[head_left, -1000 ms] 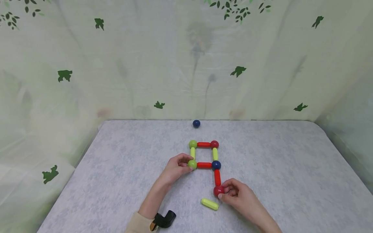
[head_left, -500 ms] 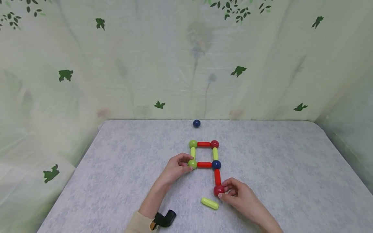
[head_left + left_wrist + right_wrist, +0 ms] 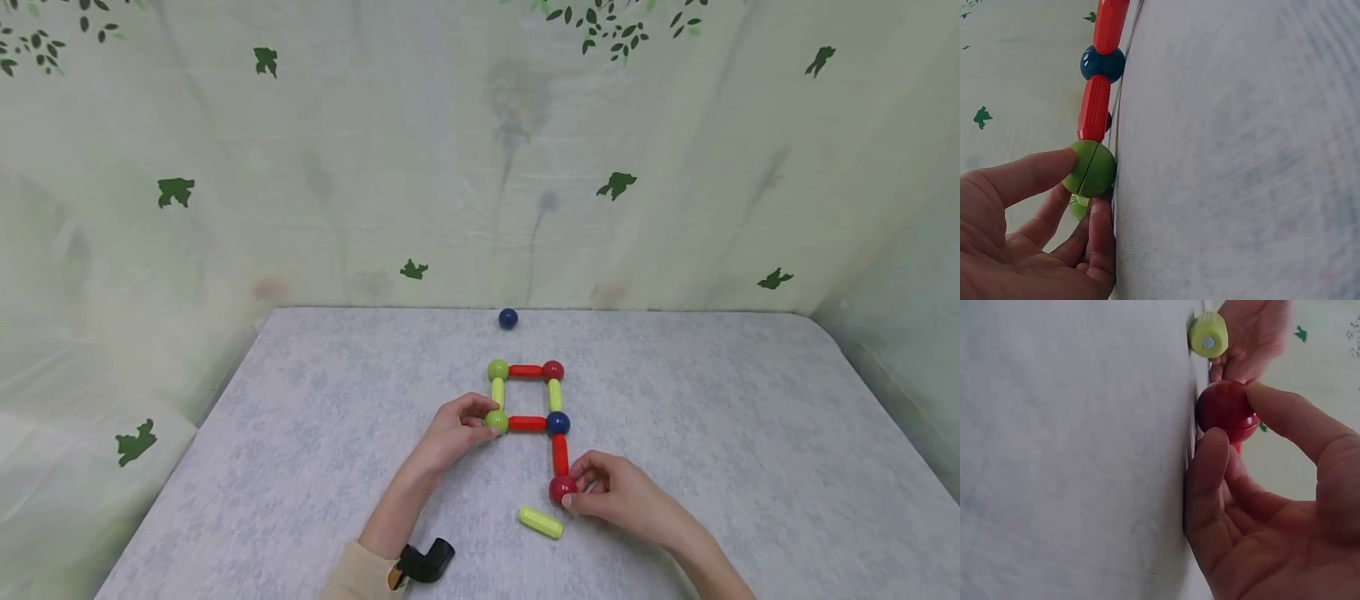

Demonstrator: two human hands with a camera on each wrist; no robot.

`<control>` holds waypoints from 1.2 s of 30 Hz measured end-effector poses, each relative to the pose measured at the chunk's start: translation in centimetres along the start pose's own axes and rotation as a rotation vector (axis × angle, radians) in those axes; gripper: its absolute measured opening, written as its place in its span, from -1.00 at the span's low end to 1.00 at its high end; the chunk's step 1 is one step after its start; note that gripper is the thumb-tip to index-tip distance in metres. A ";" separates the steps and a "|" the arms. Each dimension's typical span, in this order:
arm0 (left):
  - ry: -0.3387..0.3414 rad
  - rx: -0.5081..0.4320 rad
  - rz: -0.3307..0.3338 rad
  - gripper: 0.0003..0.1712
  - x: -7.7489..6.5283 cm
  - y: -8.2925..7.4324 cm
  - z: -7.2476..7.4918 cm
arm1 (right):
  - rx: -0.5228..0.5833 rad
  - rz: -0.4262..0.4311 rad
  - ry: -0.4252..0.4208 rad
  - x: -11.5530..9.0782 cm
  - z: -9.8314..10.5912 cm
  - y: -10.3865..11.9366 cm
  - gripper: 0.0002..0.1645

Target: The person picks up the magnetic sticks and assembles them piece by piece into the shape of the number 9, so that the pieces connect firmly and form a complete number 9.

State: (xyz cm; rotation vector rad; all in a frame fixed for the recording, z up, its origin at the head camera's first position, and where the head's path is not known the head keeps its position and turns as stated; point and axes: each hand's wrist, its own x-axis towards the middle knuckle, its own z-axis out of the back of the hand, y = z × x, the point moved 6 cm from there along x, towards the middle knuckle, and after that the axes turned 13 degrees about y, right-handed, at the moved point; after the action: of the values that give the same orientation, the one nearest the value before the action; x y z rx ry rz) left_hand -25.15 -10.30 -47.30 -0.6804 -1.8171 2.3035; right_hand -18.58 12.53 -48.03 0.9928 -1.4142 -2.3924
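Note:
A square of balls and rods lies on the table, with green balls at its left corners, a red ball [image 3: 552, 370] at the far right and a blue ball [image 3: 558, 423] at the near right. My left hand [image 3: 455, 427] pinches the near green ball [image 3: 1092, 169] between thumb and fingers. From the blue corner a red rod [image 3: 560, 456] runs toward me and ends in another red ball [image 3: 1225, 411]. My right hand [image 3: 618, 493] grips that ball from its right side. A loose yellow-green rod [image 3: 541, 523] lies just left of the right hand, its round metal end showing in the right wrist view.
A single dark blue ball [image 3: 507, 318] sits at the table's far edge, in front of a pale curtain [image 3: 420, 167] with leaf prints. A black curved piece [image 3: 429, 561] is attached at the left wrist. The grey table [image 3: 720, 417] spreads out on both sides.
The right forearm has swung a little to the right while its fingers stay on the red ball. The left hand and the pieces keep their places; the view shifts slightly.

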 end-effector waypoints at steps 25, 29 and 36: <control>-0.098 0.123 -0.066 -0.63 -2.4 -3.1 -0.1 | 0.078 0.161 0.127 0.0 0.4 -0.2 -0.62; 0.017 0.159 -0.104 -0.68 -3.5 -3.8 -1.3 | 0.093 0.159 0.129 0.0 0.3 -0.1 -0.63; 0.395 0.198 -0.049 -0.69 -4.6 -2.4 -5.6 | 0.121 0.175 0.130 -0.2 0.4 -0.2 -0.63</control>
State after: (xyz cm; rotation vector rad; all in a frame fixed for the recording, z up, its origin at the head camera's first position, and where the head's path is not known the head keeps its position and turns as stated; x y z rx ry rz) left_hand -19.16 -6.40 -44.80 -0.9627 -1.3955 2.0946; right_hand -18.64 13.03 -47.96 0.9872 -1.5439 -2.1021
